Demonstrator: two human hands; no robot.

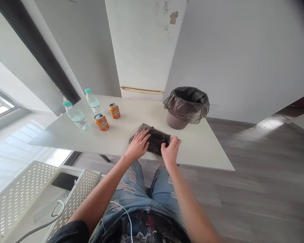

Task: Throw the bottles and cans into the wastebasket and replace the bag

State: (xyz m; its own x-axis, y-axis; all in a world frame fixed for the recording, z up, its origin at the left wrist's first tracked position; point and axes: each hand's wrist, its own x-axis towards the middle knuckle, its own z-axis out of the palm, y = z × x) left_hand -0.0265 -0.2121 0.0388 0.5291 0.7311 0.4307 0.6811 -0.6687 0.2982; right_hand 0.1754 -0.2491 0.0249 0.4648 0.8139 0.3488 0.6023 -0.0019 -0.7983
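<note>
A folded black plastic garbage bag (155, 141) lies near the front edge of the white table (126, 135). My left hand (138, 143) rests on its left part, fingers stretched out over the film. At the bag's right end, my right hand (171, 148) has its thumb and fingers curled around the edge, gripping it. Just beyond stands a trash bin (177, 120), lined with another black bag (190, 104) whose rim is folded down over the outside.
Two orange soda cans (101, 122) and two clear water bottles (77, 116) with teal caps stand on the table's left side. A white perforated rack (17, 192) with a dark phone (64, 181) and a cable is at lower left. Behind the table is a white fridge (144, 44).
</note>
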